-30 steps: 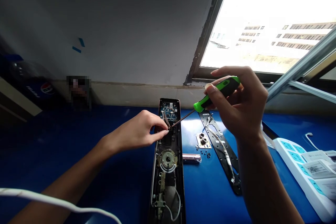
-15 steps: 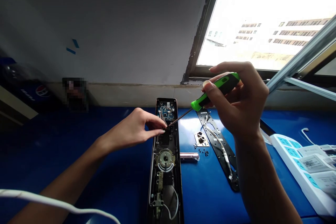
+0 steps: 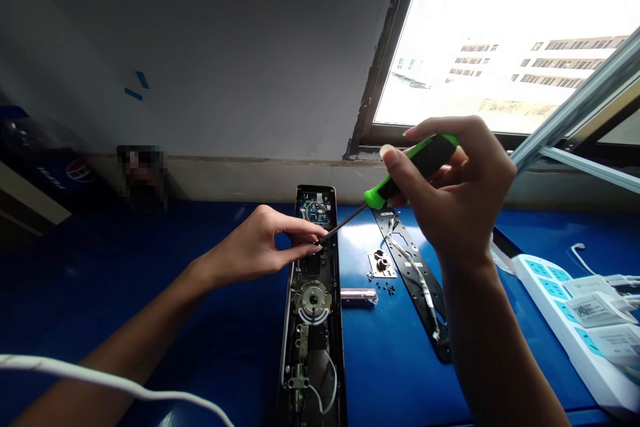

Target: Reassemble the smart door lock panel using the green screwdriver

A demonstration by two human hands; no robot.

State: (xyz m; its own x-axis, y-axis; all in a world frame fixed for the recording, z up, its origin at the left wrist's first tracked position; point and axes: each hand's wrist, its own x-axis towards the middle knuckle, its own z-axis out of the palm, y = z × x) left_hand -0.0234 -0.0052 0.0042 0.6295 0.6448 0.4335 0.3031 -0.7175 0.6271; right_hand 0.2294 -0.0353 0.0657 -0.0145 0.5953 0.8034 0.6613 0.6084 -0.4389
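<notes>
Green screwdriver [image 3: 417, 170] clenched in right hand [image 3: 457, 193] meets door-lock panel [image 3: 314, 300] (Pepsi logo [image 3: 79, 171] behind).

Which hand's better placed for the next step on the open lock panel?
Right, probably: the right hand holds the green-handled screwdriver, its tip at the open lock panel. The left hand holds no visible tool, fingertips at the panel.

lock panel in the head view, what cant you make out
Head view:
Screwdriver tip: hidden by the left hand.
Lock panel bottom end: cut off by the lower edge.
Circuit board markings: too small to read.
Small screws: too small to tell their type.
</notes>
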